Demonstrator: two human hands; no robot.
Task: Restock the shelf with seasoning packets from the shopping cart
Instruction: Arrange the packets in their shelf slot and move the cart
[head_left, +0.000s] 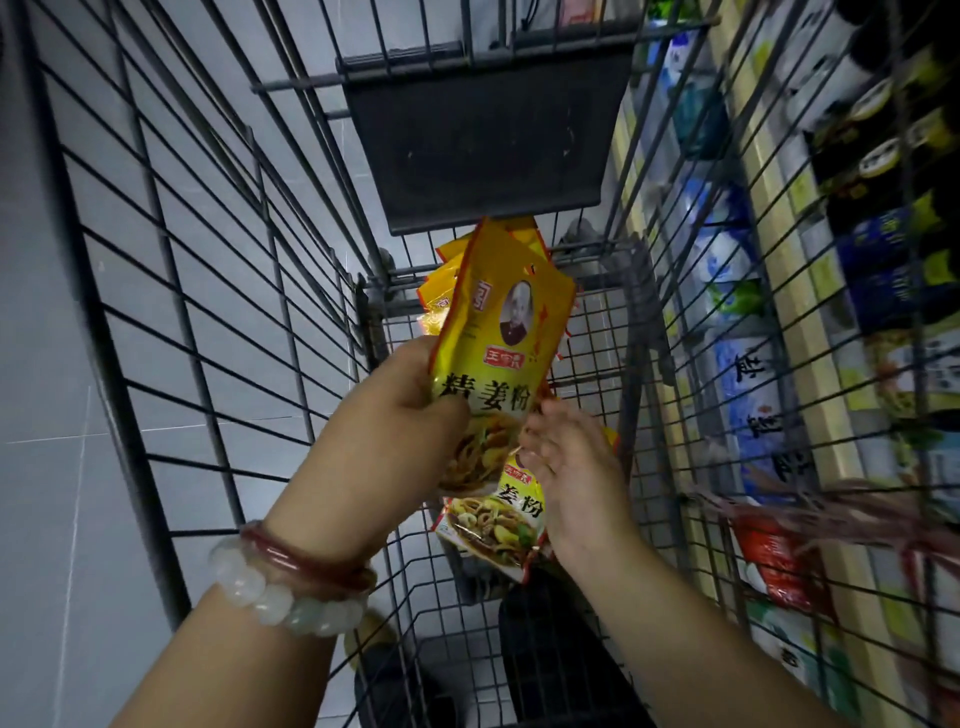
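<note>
Risk is slippage: left hand (415, 384) grips a fanned stack of yellow seasoning packets (506, 332) by the lower edge only, held above the shopping cart (156, 270) floor. Right hand (569, 462) has loose, open fingers over another packet (498, 525) lying near in the cart. Reaching for it could tilt the stack and spill packets. Shelf (810, 270) sits right, beyond the wire.
</note>
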